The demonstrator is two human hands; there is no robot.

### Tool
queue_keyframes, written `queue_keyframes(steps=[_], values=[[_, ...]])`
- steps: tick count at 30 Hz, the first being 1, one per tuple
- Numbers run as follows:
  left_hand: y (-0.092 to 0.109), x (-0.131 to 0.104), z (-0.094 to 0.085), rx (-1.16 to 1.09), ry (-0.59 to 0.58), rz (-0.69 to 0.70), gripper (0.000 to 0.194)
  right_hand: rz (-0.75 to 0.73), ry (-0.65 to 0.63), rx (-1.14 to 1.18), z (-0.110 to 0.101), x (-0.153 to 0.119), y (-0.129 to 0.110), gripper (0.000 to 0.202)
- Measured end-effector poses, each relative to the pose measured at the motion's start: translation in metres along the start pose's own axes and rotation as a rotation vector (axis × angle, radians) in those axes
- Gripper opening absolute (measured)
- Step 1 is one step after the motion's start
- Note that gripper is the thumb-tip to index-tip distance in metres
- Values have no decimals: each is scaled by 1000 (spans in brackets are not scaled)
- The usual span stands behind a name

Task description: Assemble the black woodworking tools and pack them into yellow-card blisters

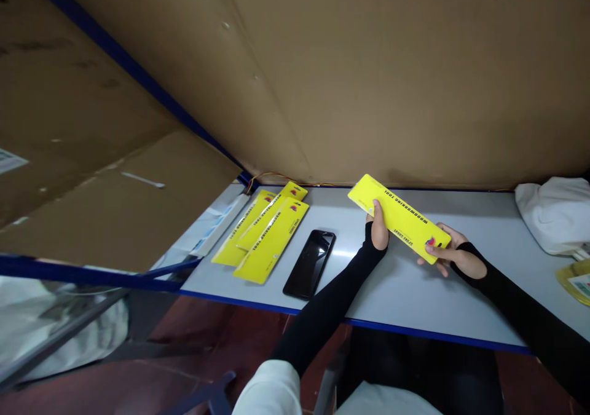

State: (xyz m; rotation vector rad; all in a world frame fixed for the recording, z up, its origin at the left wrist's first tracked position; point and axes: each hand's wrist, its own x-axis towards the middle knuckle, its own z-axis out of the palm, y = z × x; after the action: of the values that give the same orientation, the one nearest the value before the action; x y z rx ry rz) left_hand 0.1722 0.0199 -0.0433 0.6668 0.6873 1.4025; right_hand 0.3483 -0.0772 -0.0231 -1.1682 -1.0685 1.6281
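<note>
A yellow card package (pixel 400 217) printed "WOODWORKING TOOL" and "SPOKE SHAVE" is held tilted above the table, its lettering upside down. Gripping its left part from below is my left hand (pixel 378 227), the thumb on the face and the other fingers hidden behind. My right hand (pixel 447 252) pinches the right end near the hanging hole, thumb on top, fingers partly beneath. Three similar yellow packages (pixel 271 240) overlap on the left of the table. Between them and my left forearm lies a black phone (pixel 310 264).
The light table (pixel 396 307) has a blue edge and a cardboard wall behind. At its left end is a white box (pixel 221 225). A white cloth-like bundle (pixel 555 215) and a yellow roll (pixel 574 280) are at the right. Thin wires run along the back.
</note>
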Motion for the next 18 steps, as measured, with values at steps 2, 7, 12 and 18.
queue_keyframes(steps=[2,7,12,18], values=[[10,4,0,12,38,14,75,19,-22,-10,-1,-1,2,61],[46,20,-10,15,83,195,62,5,-48,-6,-1,-2,-1,60],[61,21,-13,-50,53,277,61,23,-64,-24,3,-2,-4,55],[58,19,-10,-46,40,250,56,32,-15,-80,-1,-2,3,61]])
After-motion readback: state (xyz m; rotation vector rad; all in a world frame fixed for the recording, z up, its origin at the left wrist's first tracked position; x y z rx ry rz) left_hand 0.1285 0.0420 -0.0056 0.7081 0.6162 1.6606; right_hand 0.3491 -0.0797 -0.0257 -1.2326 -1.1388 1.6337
